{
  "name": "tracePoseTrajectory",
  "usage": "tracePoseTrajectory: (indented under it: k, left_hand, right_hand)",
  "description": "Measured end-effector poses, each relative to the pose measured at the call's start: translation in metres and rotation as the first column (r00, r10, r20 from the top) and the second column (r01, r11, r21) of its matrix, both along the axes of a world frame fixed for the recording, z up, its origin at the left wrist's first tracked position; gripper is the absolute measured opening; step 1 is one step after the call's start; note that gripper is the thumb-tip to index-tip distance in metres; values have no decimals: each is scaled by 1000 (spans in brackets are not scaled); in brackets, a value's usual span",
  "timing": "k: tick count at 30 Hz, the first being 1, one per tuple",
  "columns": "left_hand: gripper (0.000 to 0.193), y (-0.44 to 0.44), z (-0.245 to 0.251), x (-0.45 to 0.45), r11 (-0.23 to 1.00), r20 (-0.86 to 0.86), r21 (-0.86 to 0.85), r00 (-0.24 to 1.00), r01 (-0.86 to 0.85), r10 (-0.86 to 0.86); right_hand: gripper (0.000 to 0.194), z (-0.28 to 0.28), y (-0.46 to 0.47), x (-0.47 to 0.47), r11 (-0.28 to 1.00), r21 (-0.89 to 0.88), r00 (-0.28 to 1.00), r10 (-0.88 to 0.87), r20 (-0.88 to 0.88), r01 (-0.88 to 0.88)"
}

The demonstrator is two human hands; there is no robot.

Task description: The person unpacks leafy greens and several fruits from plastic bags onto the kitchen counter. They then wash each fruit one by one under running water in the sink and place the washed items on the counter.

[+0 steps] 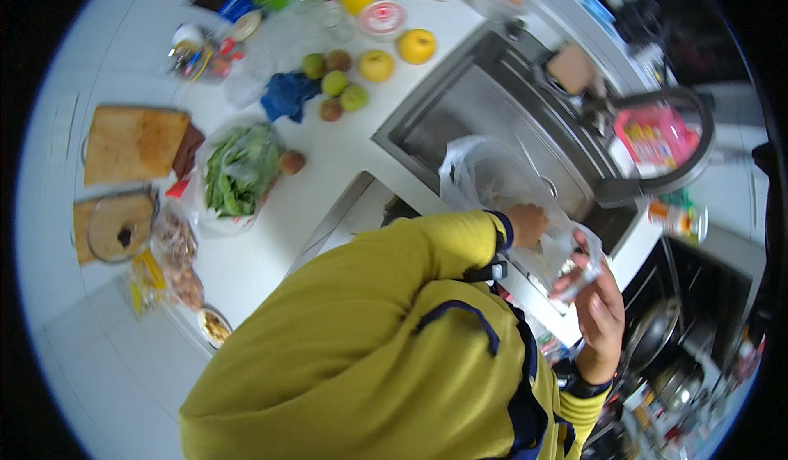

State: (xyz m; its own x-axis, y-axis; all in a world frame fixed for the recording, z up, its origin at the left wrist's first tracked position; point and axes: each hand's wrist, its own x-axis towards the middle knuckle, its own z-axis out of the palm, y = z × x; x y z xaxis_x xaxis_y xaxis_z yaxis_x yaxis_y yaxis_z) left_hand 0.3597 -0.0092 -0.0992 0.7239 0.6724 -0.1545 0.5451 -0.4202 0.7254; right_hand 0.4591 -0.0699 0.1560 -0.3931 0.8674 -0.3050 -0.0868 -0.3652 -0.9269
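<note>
A thin translucent plastic bag stretches from over the edge of the steel sink towards my body. My left hand is curled on the middle of the bag, its fingertips partly hidden. My right hand grips the bag's near end, with several fingers showing through the film. What the bag contains is too blurred to tell. The black faucet arches over the sink, close beyond my right hand.
Pears, yellow apples, and bagged leafy greens stand on the white counter. Cutting boards and a glass lid are at left. A pink bottle stands behind the faucet; a pan rests on the stove.
</note>
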Motion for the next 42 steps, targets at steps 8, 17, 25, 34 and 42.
tracePoseTrajectory:
  k: [8, 17, 25, 34, 42]
  left_hand:
    - [36, 9, 9, -50, 931, -114, -261, 966, -254, 231]
    - [56, 16, 115, -116, 962, -13, -194, 981, -191, 192]
    - [72, 37, 165, -287, 700, -16, 84, 702, -709, 712]
    - [88, 91, 120, -426, 243, 7, 592, 306, -769, 952]
    - [83, 135, 86, -420, 423, -38, 555, 486, -716, 873]
  right_hand:
    - [62, 26, 26, -9, 982, 187, 998, 12, -69, 1]
    - [54, -3, 47, -7, 990, 140, 875, -40, 483, -32]
    - [57, 5, -5, 34, 962, 270, 900, -154, 407, 42]
    - [57, 23, -31, 44, 910, 287, 869, -384, 312, 299]
    - [63, 34, -29, 41, 847, 347, 790, -513, 336, 402]
